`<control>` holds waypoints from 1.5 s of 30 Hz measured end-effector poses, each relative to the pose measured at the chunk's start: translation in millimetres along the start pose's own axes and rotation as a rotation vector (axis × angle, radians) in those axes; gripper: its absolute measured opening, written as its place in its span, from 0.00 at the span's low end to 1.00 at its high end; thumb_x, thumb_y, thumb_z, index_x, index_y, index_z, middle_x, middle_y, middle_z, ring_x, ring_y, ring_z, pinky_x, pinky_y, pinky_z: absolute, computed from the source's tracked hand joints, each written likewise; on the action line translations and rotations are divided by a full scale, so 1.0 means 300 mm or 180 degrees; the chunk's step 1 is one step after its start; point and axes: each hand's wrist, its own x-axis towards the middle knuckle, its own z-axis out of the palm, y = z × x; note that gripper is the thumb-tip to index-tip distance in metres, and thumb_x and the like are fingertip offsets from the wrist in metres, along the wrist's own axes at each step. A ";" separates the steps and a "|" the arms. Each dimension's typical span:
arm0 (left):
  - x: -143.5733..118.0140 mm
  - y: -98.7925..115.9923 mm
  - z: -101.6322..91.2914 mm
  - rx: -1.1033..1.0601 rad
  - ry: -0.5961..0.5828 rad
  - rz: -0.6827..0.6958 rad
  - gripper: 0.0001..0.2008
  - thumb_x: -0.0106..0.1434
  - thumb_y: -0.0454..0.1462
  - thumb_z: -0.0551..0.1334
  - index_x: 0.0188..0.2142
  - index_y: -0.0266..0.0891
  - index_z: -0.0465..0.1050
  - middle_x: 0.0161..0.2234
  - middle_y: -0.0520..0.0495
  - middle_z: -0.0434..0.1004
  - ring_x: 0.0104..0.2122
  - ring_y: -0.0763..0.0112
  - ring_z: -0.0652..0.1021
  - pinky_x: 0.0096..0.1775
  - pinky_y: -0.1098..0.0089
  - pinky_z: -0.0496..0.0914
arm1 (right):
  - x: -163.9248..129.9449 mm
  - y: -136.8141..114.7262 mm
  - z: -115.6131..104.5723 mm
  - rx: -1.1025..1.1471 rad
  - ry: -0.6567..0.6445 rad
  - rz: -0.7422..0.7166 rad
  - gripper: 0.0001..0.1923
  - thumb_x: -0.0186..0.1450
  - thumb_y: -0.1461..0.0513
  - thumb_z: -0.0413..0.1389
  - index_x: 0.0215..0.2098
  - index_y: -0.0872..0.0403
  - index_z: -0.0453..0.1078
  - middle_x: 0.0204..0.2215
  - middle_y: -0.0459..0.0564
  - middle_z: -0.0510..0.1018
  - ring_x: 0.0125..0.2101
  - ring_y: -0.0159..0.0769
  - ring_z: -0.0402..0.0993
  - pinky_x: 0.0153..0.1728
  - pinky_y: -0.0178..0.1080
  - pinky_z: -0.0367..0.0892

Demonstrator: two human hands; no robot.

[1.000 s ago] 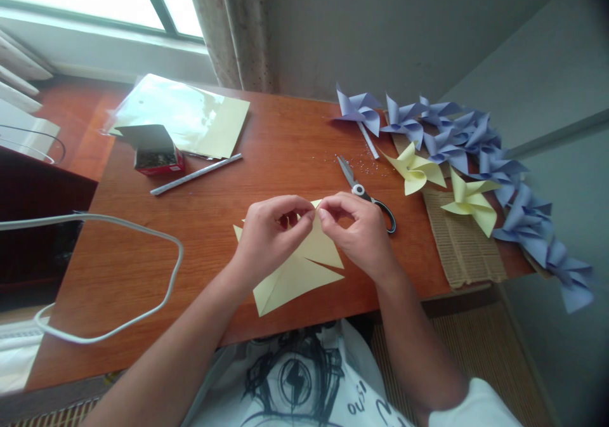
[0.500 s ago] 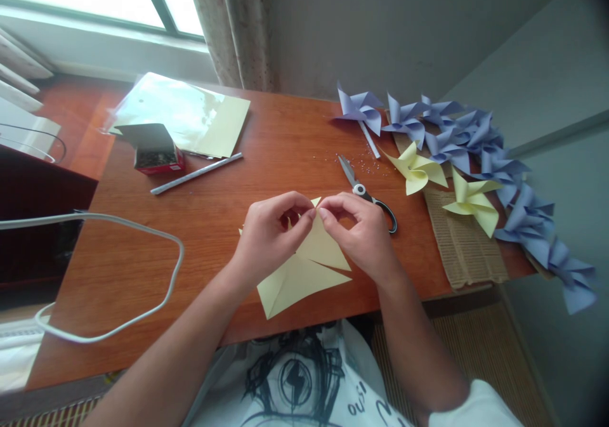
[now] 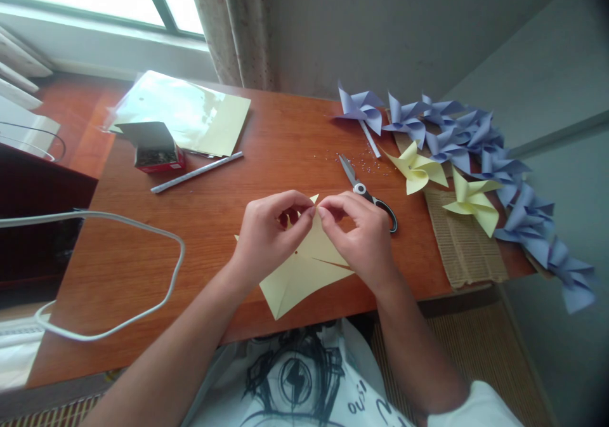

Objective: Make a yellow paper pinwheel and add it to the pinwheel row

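Note:
A cut yellow paper square point(image 3: 299, 278) lies on the wooden table point(image 3: 204, 224) near its front edge. My left hand point(image 3: 266, 236) and my right hand point(image 3: 359, 233) meet over its far corner, each pinching a paper flap between thumb and fingertips. The pinched tips are mostly hidden by my fingers. Scissors point(image 3: 366, 192) with black handles lie just behind my right hand.
Purple pinwheels point(image 3: 457, 135) and two yellow pinwheels point(image 3: 419, 170) lie at the right, partly on a woven mat point(image 3: 461, 243). A red box point(image 3: 155, 151), yellow sheets in plastic point(image 3: 185, 113) and a rolled paper stick point(image 3: 197, 173) sit at the back left. A white cable point(image 3: 143, 236) loops on the left.
The yellow paper has turned slightly, its near corner swinging to the right. Both hands stay pinched at its far corner.

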 end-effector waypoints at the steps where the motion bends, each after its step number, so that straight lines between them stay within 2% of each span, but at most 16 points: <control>1: -0.001 0.002 0.001 0.0047 0.0067 0.0042 0.04 0.62 0.33 0.63 0.30 0.37 0.76 0.22 0.53 0.73 0.22 0.77 0.70 0.26 0.75 0.65 | -0.005 -0.008 0.006 -0.0097 0.0040 -0.0047 0.06 0.69 0.65 0.56 0.35 0.52 0.74 0.31 0.48 0.80 0.32 0.35 0.76 0.38 0.39 0.70; 6: -0.003 0.002 0.002 0.0212 0.0305 0.0103 0.03 0.61 0.32 0.63 0.31 0.37 0.76 0.24 0.53 0.74 0.23 0.77 0.71 0.27 0.74 0.66 | -0.020 -0.043 0.033 -0.0247 0.0192 -0.0101 0.07 0.71 0.65 0.54 0.40 0.53 0.74 0.35 0.52 0.81 0.38 0.40 0.76 0.43 0.42 0.71; 9: -0.002 -0.005 0.000 0.0080 0.0347 0.0005 0.03 0.63 0.33 0.64 0.32 0.37 0.77 0.24 0.52 0.74 0.22 0.77 0.70 0.26 0.74 0.65 | -0.016 -0.038 0.035 -0.0051 0.0222 0.0068 0.06 0.70 0.65 0.55 0.42 0.52 0.74 0.36 0.51 0.80 0.37 0.39 0.76 0.41 0.41 0.73; 15: -0.001 -0.006 0.003 -0.0182 0.0241 -0.0118 0.03 0.63 0.35 0.65 0.33 0.37 0.76 0.24 0.52 0.74 0.23 0.77 0.71 0.25 0.75 0.65 | -0.003 -0.010 0.017 0.0194 0.0109 0.0286 0.05 0.68 0.65 0.57 0.36 0.50 0.74 0.32 0.47 0.81 0.33 0.36 0.77 0.37 0.39 0.73; 21: 0.000 -0.003 0.005 -0.0281 0.0087 -0.0120 0.05 0.64 0.36 0.65 0.32 0.37 0.75 0.23 0.53 0.73 0.21 0.78 0.70 0.24 0.76 0.65 | -0.004 -0.006 0.011 0.0292 0.0115 0.0382 0.04 0.68 0.64 0.57 0.36 0.50 0.74 0.34 0.47 0.81 0.34 0.37 0.78 0.38 0.40 0.75; 35: -0.003 -0.003 0.003 -0.0091 0.0171 -0.0025 0.06 0.64 0.35 0.63 0.30 0.38 0.76 0.22 0.53 0.72 0.21 0.77 0.69 0.24 0.75 0.64 | -0.014 -0.023 0.019 -0.0198 0.0211 -0.0024 0.07 0.70 0.65 0.55 0.37 0.50 0.73 0.33 0.48 0.80 0.33 0.37 0.76 0.38 0.40 0.71; 45: -0.005 -0.008 0.006 -0.0003 0.0327 -0.0048 0.04 0.63 0.35 0.64 0.32 0.37 0.77 0.23 0.53 0.74 0.22 0.77 0.71 0.26 0.75 0.66 | -0.037 -0.032 0.047 -0.0840 0.0425 -0.0524 0.07 0.71 0.66 0.55 0.43 0.51 0.75 0.35 0.53 0.81 0.37 0.42 0.77 0.44 0.44 0.71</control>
